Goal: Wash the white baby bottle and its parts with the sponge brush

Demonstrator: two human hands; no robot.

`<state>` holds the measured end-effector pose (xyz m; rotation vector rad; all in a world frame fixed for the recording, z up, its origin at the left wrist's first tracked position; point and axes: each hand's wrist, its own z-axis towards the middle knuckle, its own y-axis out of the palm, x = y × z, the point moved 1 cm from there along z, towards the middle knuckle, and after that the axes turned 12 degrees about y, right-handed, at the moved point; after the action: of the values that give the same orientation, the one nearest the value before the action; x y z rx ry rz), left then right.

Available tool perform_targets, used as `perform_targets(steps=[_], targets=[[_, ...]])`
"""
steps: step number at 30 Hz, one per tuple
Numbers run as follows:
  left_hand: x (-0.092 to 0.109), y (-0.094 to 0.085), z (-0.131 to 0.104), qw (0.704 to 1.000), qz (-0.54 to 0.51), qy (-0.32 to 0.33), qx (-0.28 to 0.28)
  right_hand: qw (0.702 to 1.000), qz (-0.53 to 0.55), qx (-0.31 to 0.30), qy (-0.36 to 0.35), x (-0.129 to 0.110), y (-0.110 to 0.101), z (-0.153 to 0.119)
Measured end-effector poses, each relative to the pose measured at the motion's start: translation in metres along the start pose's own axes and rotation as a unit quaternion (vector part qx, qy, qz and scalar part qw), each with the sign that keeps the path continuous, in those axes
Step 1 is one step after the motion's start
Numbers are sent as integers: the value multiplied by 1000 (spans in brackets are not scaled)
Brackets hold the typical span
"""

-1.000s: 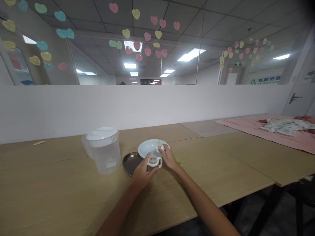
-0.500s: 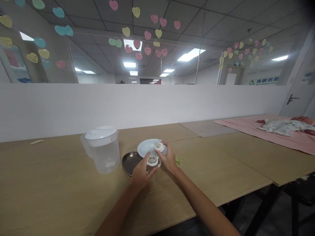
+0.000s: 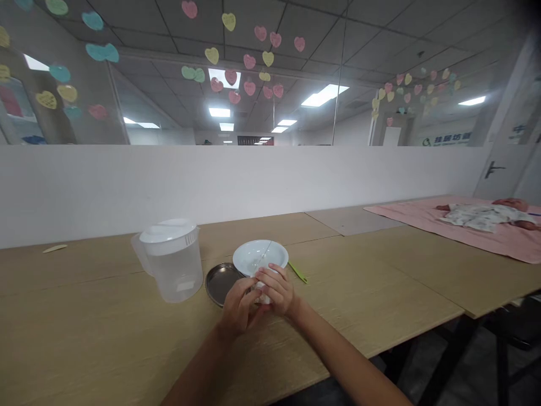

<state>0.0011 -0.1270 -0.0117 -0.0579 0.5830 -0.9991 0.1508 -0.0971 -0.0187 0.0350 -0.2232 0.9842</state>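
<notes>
My left hand (image 3: 235, 307) is wrapped round a small baby bottle (image 3: 262, 298), just in front of a white bowl. From above, my right hand (image 3: 276, 290) closes over the bottle's top, its fingers round the white cap. Most of the bottle and cap is hidden by my fingers. Behind my hands stands the white bowl (image 3: 237, 260), with a thin clear or shiny stick leaning in it. A round dark metal dish (image 3: 220, 285) lies left of the bowl, partly behind my left hand. Right of the bowl lies a bright green handle (image 3: 299, 273).
A clear pitcher (image 3: 178, 276) with a white lid stands at the left. A flat pale stick (image 3: 54, 248) lies at the far left. On the right, a baby or doll (image 3: 475, 216) in patterned clothes lies on a pink cloth (image 3: 422, 211). Behind the table rises a white wall (image 3: 236, 180).
My right hand has brought the white cap down from beside the bowl onto the bottle in my left hand. More of the bowl and green handle shows now.
</notes>
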Motion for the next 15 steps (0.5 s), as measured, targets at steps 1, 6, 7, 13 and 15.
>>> perform_targets(steps=[1, 6, 7, 13, 15], targets=[[1, -1, 3, 1000, 1, 8, 11, 1000, -11, 4, -4, -2, -1, 4], [2, -2, 10, 999, -1, -17, 32, 993, -115, 9, -15, -4, -4, 15], [2, -1, 11, 999, -8, -30, 32, 991, -130, 17, -21, -4, -4, 15], [5, 4, 10, 990, -47, -121, 47, 988, -144, 43, -29, -9, -6, 17], [7, 7, 10, 985, -52, -148, 70, 989, -143, 40, -23, -9, -6, 17]])
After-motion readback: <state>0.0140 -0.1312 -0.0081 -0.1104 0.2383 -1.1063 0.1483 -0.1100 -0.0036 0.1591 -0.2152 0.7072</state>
